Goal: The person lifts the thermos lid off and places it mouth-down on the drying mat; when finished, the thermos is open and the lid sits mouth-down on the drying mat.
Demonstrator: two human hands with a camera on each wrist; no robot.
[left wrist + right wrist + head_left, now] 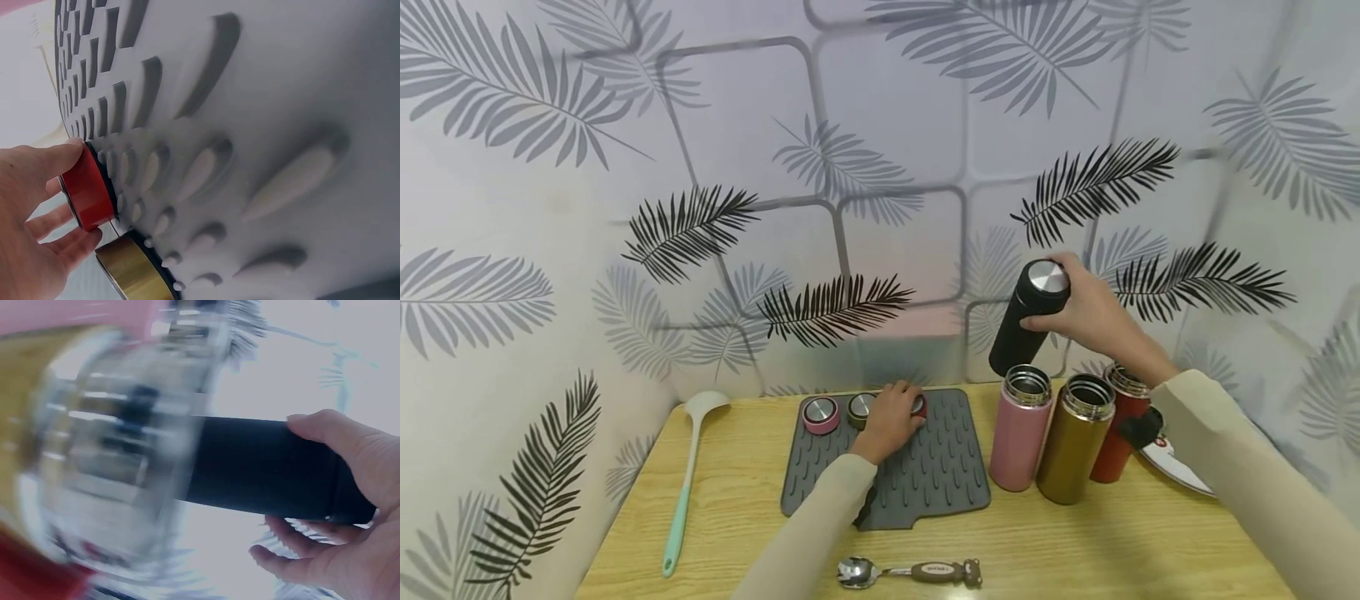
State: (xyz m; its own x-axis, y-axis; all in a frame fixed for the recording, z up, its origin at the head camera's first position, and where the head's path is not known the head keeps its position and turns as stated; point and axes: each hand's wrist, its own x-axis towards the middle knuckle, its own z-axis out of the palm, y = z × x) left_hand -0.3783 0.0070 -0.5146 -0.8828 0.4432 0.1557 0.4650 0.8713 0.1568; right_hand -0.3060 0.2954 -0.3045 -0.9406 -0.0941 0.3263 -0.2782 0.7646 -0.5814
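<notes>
My right hand (1088, 310) grips a black vacuum flask (1017, 332) near its silver-topped lid. The flask is tilted and raised above the open pink flask (1021, 437). In the right wrist view, thumb and fingers wrap the black flask's lid end. With thumb and fingers around its sides, my left hand (889, 422) holds a red lid (92, 187) on the grey ridged mat (943, 471). Beside it on the mat sit a gold lid (139, 267) and a pink lid (821, 416), the gold one close to my fingers.
Right of the pink flask stand lidless gold (1070, 458) and red (1112, 454) flasks. Behind my right sleeve lies a white plate (1180, 468). A ladle (682, 508) with a green handle lies left; a spoon (934, 572) lies in front. A patterned wall backs the table.
</notes>
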